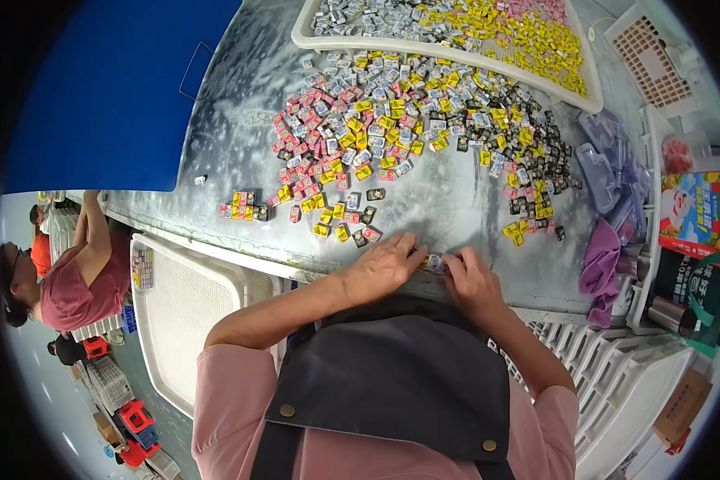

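Note:
At the table's near edge my left hand (382,267) and my right hand (474,280) face each other, fingers bent. Between their fingertips is a short row of small printed blocks (434,262), mostly hidden by the fingers. Both hands appear to pinch the row from its two ends. Beyond them spreads a loose pile of the same small blocks (360,140) in pink, yellow, white and black. A few black ones (368,214) lie just past my left hand. Left of the pile, more blocks stand packed together in a neat cluster (244,208).
A white tray (456,50) of sorted blocks lies at the far side. Purple cloth (600,268) and clear plastic pieces (604,172) are at the right. A blue panel (112,96) covers the far left. White trays (192,312) stand below the edge. A co-worker (84,280) is at the left.

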